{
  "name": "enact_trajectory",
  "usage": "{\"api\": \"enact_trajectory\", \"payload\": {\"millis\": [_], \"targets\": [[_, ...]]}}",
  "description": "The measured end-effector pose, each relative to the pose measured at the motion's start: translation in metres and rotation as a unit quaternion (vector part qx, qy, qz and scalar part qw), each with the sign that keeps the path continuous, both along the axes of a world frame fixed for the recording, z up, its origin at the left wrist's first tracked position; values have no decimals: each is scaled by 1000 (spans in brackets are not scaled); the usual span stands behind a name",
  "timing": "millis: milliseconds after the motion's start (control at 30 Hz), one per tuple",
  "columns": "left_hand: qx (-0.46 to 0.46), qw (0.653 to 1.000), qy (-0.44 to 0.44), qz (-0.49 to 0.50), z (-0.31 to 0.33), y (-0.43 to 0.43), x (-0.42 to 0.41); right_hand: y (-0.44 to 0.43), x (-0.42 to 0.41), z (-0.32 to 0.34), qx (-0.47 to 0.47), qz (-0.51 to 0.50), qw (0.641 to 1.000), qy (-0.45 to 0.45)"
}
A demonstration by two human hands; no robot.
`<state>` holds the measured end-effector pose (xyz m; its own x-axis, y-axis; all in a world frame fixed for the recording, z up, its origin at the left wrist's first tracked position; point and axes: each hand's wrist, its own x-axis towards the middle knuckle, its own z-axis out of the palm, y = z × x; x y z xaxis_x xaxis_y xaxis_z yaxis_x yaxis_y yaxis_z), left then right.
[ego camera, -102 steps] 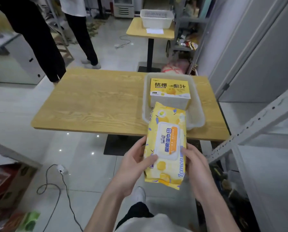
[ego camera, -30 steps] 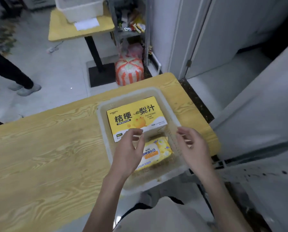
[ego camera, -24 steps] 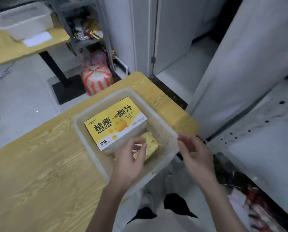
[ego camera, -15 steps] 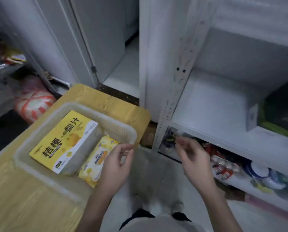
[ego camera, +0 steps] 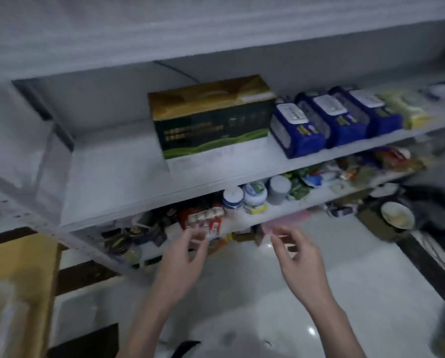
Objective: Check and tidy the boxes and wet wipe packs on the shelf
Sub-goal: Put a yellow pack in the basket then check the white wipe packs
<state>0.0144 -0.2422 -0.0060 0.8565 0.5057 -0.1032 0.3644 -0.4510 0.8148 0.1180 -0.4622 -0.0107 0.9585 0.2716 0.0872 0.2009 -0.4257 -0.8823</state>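
Head view: frame is motion-blurred. A white shelf [ego camera: 118, 177] spans the upper half. On its middle board, centre frame, a dark green and gold box [ego camera: 211, 120] stands upright. Just right of it are three blue wet wipe packs [ego camera: 297, 130] side by side, then a pale yellow pack [ego camera: 403, 108] toward the right edge. The board below carries jars [ego camera: 255, 196] and mixed small goods. Left hand [ego camera: 181, 257] and right hand [ego camera: 300, 262] are raised lower centre, apart, below the box. Each grip is loose, fingers half curled, holding nothing. A bench [ego camera: 19, 257] corner shows lower left.
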Motion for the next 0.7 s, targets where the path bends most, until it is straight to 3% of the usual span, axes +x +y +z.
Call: {"api": "enact_trajectory", "payload": {"millis": [333,700], "targets": [[-6,970,42,-238,-9,-170,146,-199,54,-16,-15,-197,978,64],[21,946,90,-312,-31,-237,321,-282,201,-15,-73,-227,967,86]]}}
